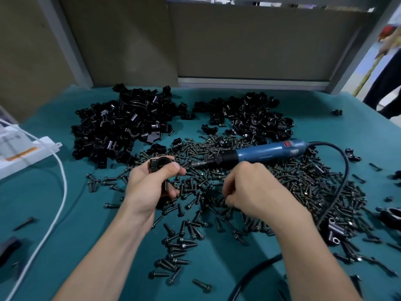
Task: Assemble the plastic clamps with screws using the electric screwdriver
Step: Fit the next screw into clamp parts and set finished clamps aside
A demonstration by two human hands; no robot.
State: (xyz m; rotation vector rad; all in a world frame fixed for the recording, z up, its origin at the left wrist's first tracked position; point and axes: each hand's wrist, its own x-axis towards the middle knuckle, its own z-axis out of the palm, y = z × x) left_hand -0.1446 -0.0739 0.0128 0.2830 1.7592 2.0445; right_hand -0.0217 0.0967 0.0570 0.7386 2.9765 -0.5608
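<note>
My left hand [149, 183] grips a black plastic clamp [159, 165] above the screw pile, thumb across its top. My right hand [253, 187] hovers over the black screws [217, 192] with fingers curled down into them; what the fingertips hold is hidden. The blue electric screwdriver [269, 152] lies on the screws just beyond my right hand, its bit pointing left toward the clamp. Two heaps of black clamp parts sit farther back, one at the left [125, 124] and one at the right [251, 116].
The table has a teal cover [65, 213]. The screwdriver's black cable [345, 170] loops round on the right. A white cable [63, 181] and a white box [23, 153] lie at the left. Assembled clamps [334, 233] rest at right. Another person stands at far right [388, 68].
</note>
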